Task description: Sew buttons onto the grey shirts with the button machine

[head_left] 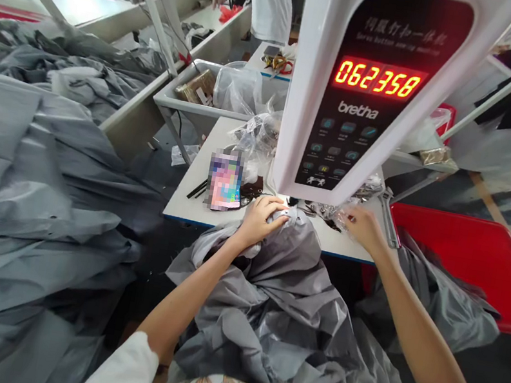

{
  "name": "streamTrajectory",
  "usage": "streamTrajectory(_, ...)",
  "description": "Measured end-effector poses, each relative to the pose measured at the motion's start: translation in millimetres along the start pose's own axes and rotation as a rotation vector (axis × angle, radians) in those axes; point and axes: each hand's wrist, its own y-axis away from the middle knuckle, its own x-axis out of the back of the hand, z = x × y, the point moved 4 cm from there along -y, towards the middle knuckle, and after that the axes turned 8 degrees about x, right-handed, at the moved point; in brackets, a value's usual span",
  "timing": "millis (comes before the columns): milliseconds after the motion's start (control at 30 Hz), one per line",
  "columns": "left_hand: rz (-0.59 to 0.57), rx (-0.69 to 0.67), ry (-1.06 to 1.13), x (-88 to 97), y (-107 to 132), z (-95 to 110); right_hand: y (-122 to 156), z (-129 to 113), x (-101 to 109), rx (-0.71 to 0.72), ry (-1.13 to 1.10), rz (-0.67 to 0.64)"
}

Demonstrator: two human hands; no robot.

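Observation:
My left hand [261, 220] presses on a bunched part of a grey garment [290, 276], its fingers closed on the cloth at the table's front edge. The cloth spreads over my lap. Directly above that hand hangs the white head of a button sewing machine [303, 82], with a lit red number display [377, 78]; its needle area is mostly hidden. To the right, my right hand [366, 230] has thumb and fingertips drawn together at a clear plastic bag [340, 216] of small pieces. What the fingertips pinch is too small to make out.
A phone [226, 181] rests on the white table [185, 202]. Grey cloth [39, 194] is heaped at left. A red tray [469, 260] stands at right with cloth hanging beside it. Behind is a bin [168, 95] holding plastic bags; another person [273, 2] stands beyond.

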Motion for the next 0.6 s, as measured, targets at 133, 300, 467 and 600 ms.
streamTrajectory(133, 0.005, -0.016, 0.011, -0.2, 0.2, -0.5, 17.6, -11.7, 24.3, -0.143, -0.145, 0.2)
streamTrajectory(300, 0.022, -0.035, 0.034, 0.3, 0.7, 0.3, 45.9, -61.5, 47.4, -0.183, -0.251, 0.525)
streamTrajectory(467, 0.017, -0.022, 0.021, 1.2, 0.6, 1.6, 25.7, -114.6, 9.2, -0.045, -0.426, 0.325)
streamTrajectory(600, -0.006, -0.013, 0.001, 2.0, 0.6, 2.7, -0.1, -130.9, -16.5, -0.001, -0.515, 0.262)
